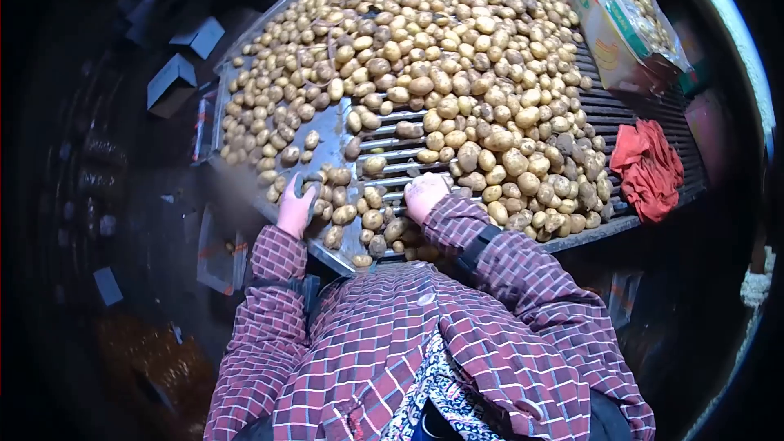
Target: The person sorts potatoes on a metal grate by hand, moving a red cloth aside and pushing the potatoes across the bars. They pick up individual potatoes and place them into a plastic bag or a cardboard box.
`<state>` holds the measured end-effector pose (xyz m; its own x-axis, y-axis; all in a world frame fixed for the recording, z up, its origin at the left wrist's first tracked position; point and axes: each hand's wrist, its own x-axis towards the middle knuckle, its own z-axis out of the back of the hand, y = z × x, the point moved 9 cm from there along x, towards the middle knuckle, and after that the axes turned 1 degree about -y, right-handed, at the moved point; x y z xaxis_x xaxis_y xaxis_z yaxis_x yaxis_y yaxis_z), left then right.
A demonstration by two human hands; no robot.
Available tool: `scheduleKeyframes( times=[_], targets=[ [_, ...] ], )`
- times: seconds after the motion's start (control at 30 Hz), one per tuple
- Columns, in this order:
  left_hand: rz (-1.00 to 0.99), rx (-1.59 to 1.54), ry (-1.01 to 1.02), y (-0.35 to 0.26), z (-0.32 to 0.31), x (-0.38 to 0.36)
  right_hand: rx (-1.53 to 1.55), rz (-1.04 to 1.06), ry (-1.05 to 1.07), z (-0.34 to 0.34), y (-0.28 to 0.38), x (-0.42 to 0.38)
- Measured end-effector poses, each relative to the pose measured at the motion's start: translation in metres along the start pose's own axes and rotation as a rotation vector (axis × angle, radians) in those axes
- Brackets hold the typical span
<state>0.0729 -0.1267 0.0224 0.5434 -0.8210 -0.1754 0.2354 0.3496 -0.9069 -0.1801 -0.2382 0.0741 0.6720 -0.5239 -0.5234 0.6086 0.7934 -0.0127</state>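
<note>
Many potatoes (457,57) lie heaped on a slatted metal table. My left hand (296,208), in a pink glove with darker fingers, is at the left beside a small group of potatoes (339,196) on a flat metal plate (327,126). Its fingers are apart, and nothing shows gripped between them. Over the bare slats (392,167) near the front edge is my right hand (426,194), back upward, with potatoes close on both sides. Its fingers are curled under and hidden, so whether they hold a potato cannot be seen.
A cardboard box (625,28) holding potatoes stands at the back right. A red cloth (648,170) lies on the slats at the right edge. Down on the dark floor at left are cartons (171,86) and a bag or crate (220,257).
</note>
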Motion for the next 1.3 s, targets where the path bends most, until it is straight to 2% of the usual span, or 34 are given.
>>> scheduleKeyframes(
  times=[0.03, 0.07, 0.1, 0.13, 0.2, 0.27, 0.33, 0.37, 0.43, 0.47, 0.5, 0.53, 0.6, 0.67, 0.7, 0.73, 0.77, 0.8, 0.87, 0.9, 0.93, 0.97, 1.07, 1.13, 1.2, 1.27, 1.3],
  targets=[
    [0.045, -0.185, 0.047, -0.003, 0.007, -0.019, -0.088, 0.031, -0.035, -0.012, 0.01, 0.012],
    [0.086, -0.372, 0.08, -0.02, 0.018, -0.041, -0.035, 0.058, -0.002, -0.013, 0.013, 0.017],
    [0.208, -0.602, 0.086, -0.023, 0.028, -0.062, 0.115, 0.07, -0.046, 0.004, 0.008, 0.01],
    [0.279, -0.646, 0.052, -0.022, 0.046, -0.084, 0.265, 0.086, -0.079, 0.022, -0.002, 0.0],
    [0.341, -0.781, -0.095, 0.005, 0.091, -0.121, 0.75, 0.021, -0.16, 0.035, -0.039, 0.0],
    [0.381, -0.808, -0.267, 0.048, 0.134, -0.163, 1.355, -0.015, -0.162, 0.014, -0.079, 0.019],
    [0.505, -0.907, -0.412, 0.088, 0.163, -0.213, 1.84, -0.088, -0.092, 0.021, -0.071, 0.01],
    [0.565, -0.951, -0.43, 0.107, 0.169, -0.233, 1.962, -0.09, -0.086, 0.024, -0.052, 0.01],
    [0.653, -0.895, -0.506, 0.138, 0.178, -0.279, 1.563, -0.017, -0.056, 0.038, -0.001, 0.004],
    [0.673, -0.905, -0.524, 0.158, 0.177, -0.301, 1.44, 0.113, -0.009, 0.043, 0.047, -0.005],
    [0.748, -0.895, -0.499, 0.189, 0.175, -0.319, 1.043, 0.228, 0.096, 0.023, 0.089, -0.01],
    [0.826, -0.874, -0.478, 0.21, 0.173, -0.342, 1.088, 0.494, 0.095, 0.061, 0.142, -0.05],
    [0.898, -0.985, -0.43, 0.239, 0.159, -0.379, 0.968, 0.802, 0.048, 0.043, 0.186, -0.074],
    [1.058, -0.601, -0.507, 0.255, 0.172, -0.391, 0.912, 0.619, 0.145, 0.049, 0.159, -0.064],
    [1.151, -0.417, -0.532, 0.261, 0.179, -0.398, 0.879, 0.473, -0.029, 0.051, 0.128, -0.052],
    [0.908, -0.256, -0.605, 0.287, 0.199, -0.372, 0.836, 0.426, -0.199, 0.044, 0.1, -0.039],
    [0.672, -0.072, -0.671, 0.308, 0.216, -0.351, 0.644, 0.39, -0.485, 0.049, 0.068, -0.042],
    [0.447, -0.016, -0.758, 0.267, 0.216, -0.313, 0.486, 0.25, -0.521, 0.051, 0.043, -0.05],
    [0.229, 0.112, -0.803, 0.11, 0.181, -0.227, 0.337, 0.108, -0.575, 0.024, -0.002, -0.06],
    [0.085, 0.24, -0.686, 0.04, 0.157, -0.184, 0.29, 0.101, -0.569, 0.007, -0.017, -0.066],
    [-0.025, -0.053, -0.592, 0.048, 0.127, -0.141, 0.244, 0.091, -0.563, -0.005, -0.027, -0.072],
    [-0.067, 0.148, -0.457, -0.009, 0.096, -0.108, 0.26, 0.083, -0.535, -0.009, -0.03, -0.078],
    [-0.412, 0.569, -0.168, -0.08, -0.011, -0.032, 0.35, 0.044, -0.469, -0.017, -0.046, -0.082],
    [-0.293, 1.003, 0.137, -0.11, -0.07, -0.008, 0.377, 0.04, -0.442, -0.016, -0.052, -0.083],
    [-0.223, 1.276, 0.248, -0.09, -0.104, 0.016, 0.415, 0.026, -0.455, -0.014, -0.058, -0.086],
    [-0.143, 1.211, 0.33, -0.082, -0.109, 0.036, 0.428, 0.003, -0.423, -0.004, -0.063, -0.084],
    [-0.169, 1.1, 0.309, -0.082, -0.102, 0.04, 0.559, -0.012, -0.32, -0.003, -0.071, -0.079]
  ],
)
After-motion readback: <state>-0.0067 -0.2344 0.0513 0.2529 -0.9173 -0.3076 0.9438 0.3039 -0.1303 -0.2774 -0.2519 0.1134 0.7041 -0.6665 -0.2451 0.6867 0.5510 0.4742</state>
